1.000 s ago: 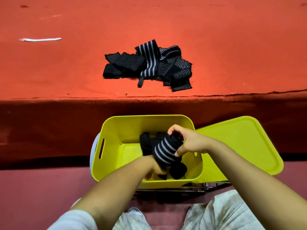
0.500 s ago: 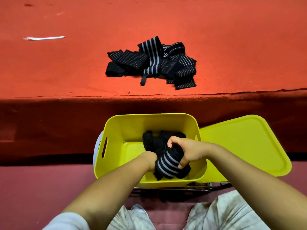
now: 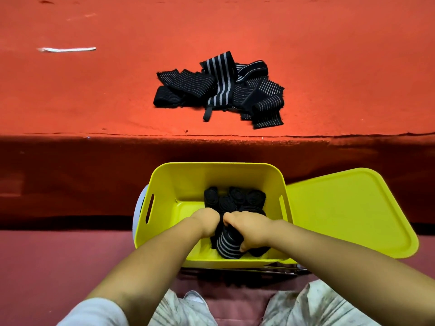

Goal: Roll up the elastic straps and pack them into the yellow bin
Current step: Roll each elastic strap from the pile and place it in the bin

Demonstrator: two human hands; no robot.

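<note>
Fingers [image 3: 231, 222] of my right hand [image 3: 249, 229] curl round the rolled black elastic strap with grey stripes [image 3: 227, 246], pressing it into the near right of the yellow plastic bin [image 3: 164, 184]; my left hand [image 3: 206, 221] grips its other side, fingers hidden. Finished dark rolls [image 3: 235, 198] stand just beyond. Unrolled striped straps [image 3: 219, 88] lie heaped on the red counter [image 3: 94, 95], far side. A yellow lid [image 3: 348, 212] rests right of the bin. Risk, in my judgement: on release the roll may spring loose, since elastic resists tight winding.
</note>
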